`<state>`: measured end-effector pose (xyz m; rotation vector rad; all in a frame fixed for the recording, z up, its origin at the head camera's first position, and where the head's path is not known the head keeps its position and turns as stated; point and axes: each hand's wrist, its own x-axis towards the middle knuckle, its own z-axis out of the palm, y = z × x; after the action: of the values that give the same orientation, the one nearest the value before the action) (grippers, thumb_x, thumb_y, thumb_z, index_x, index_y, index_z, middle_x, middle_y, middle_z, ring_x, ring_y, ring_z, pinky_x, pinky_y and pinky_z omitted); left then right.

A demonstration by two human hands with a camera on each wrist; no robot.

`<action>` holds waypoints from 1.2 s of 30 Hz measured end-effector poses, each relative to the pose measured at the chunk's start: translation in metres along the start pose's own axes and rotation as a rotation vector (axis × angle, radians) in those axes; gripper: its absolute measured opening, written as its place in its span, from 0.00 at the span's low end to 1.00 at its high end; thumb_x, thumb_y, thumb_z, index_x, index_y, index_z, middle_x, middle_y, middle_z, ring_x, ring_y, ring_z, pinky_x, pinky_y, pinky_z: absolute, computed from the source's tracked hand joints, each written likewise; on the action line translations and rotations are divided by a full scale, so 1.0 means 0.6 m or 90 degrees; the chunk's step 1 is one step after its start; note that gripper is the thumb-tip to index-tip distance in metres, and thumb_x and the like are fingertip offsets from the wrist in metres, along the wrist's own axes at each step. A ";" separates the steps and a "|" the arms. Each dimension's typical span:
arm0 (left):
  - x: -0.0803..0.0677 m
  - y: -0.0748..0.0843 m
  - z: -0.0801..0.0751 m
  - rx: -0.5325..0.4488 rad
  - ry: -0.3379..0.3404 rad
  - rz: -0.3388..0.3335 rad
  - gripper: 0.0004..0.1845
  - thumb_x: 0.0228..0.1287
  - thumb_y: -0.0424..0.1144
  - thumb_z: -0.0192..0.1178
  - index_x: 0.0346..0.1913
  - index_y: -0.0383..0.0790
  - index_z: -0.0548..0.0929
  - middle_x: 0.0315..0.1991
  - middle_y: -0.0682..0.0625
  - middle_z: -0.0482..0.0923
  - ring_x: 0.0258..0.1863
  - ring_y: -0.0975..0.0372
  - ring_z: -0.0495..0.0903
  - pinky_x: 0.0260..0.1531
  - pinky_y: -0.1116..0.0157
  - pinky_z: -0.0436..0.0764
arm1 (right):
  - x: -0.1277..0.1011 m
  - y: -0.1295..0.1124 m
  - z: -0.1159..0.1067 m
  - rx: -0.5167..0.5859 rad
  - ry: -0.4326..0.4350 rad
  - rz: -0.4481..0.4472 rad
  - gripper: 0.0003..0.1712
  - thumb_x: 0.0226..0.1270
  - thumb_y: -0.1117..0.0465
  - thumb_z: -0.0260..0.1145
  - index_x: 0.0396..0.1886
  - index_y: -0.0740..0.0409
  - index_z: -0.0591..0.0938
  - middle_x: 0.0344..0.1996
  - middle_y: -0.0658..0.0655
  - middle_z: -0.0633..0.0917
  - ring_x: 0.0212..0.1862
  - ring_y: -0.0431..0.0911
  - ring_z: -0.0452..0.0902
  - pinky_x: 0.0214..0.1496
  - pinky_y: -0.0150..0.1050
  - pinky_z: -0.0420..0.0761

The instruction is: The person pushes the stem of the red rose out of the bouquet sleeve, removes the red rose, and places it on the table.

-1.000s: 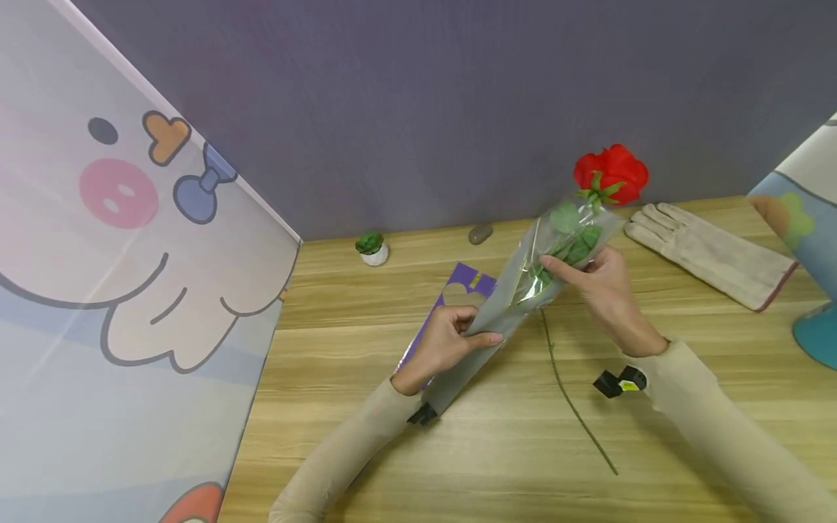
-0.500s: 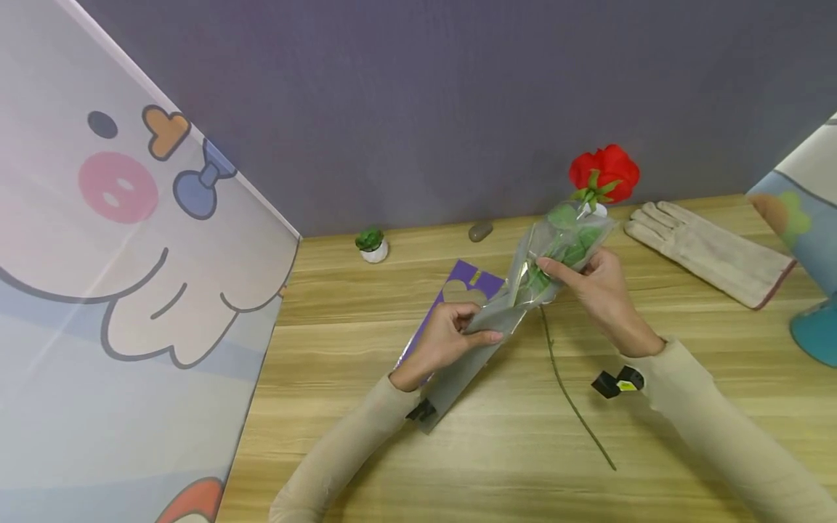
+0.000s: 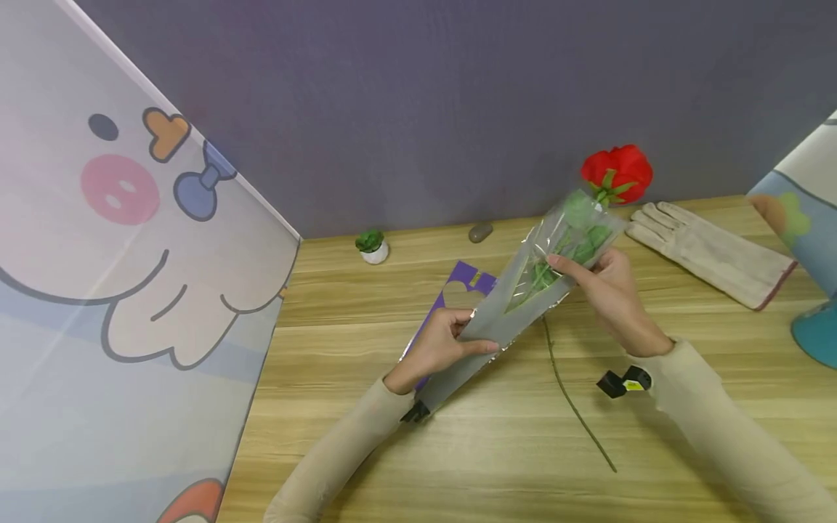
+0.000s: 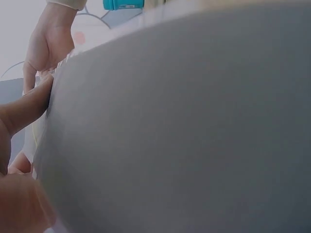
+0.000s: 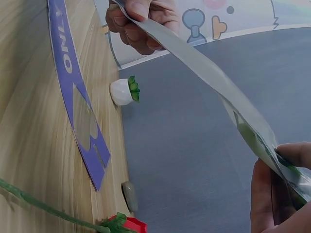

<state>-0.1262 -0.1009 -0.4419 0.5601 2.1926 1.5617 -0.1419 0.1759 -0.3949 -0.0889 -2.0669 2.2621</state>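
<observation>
A red rose [image 3: 617,174] sticks out of the upper end of a flower sleeve [image 3: 487,327], grey behind and clear in front. Its green leaves [image 3: 578,211] show through the film. My left hand [image 3: 439,347] pinches the sleeve's lower half, thumb on the front. Higher up, my right hand [image 3: 608,294] grips the sleeve's right edge around the leaves, thumb over the clear film. In the left wrist view the grey sheet hides most of the scene. Below the sleeve lies another stem [image 3: 569,392]; the right wrist view shows a red bloom [image 5: 135,224] at its end.
A purple sleeve with a heart shape [image 3: 466,274] lies partly under the held one. Along the back stand a small potted succulent [image 3: 373,248] and a grey stone [image 3: 480,232]. At right are a pale work glove [image 3: 709,254] and a teal object [image 3: 817,334].
Half a second ago the sleeve was bent in the middle; now it is pulled straighter. My right hand and the rose have shifted slightly right, my left hand slightly down and left.
</observation>
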 end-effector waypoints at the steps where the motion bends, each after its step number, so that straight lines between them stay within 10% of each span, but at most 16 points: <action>1: 0.000 -0.001 0.000 0.004 0.000 -0.002 0.17 0.59 0.39 0.78 0.51 0.42 0.90 0.42 0.44 0.93 0.34 0.69 0.88 0.34 0.68 0.85 | 0.000 0.000 -0.001 0.001 0.002 0.000 0.13 0.67 0.61 0.76 0.49 0.52 0.84 0.40 0.38 0.91 0.42 0.30 0.84 0.45 0.24 0.82; 14: 0.007 0.008 0.003 0.005 0.018 0.039 0.12 0.60 0.39 0.78 0.38 0.39 0.84 0.33 0.46 0.90 0.29 0.70 0.82 0.29 0.72 0.78 | -0.008 -0.003 0.000 -0.062 -0.004 -0.011 0.14 0.68 0.59 0.76 0.50 0.51 0.84 0.39 0.36 0.91 0.42 0.30 0.84 0.43 0.24 0.82; 36: 0.010 0.013 0.007 -0.011 0.056 0.047 0.13 0.65 0.37 0.73 0.51 0.38 0.89 0.45 0.42 0.90 0.34 0.70 0.85 0.34 0.70 0.83 | -0.010 0.008 0.007 -0.063 -0.013 -0.025 0.17 0.67 0.60 0.76 0.53 0.52 0.84 0.41 0.37 0.90 0.43 0.31 0.82 0.43 0.26 0.81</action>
<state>-0.1281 -0.0923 -0.4360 0.5823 2.2446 1.6712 -0.1366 0.1708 -0.3995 -0.0313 -2.1710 2.1467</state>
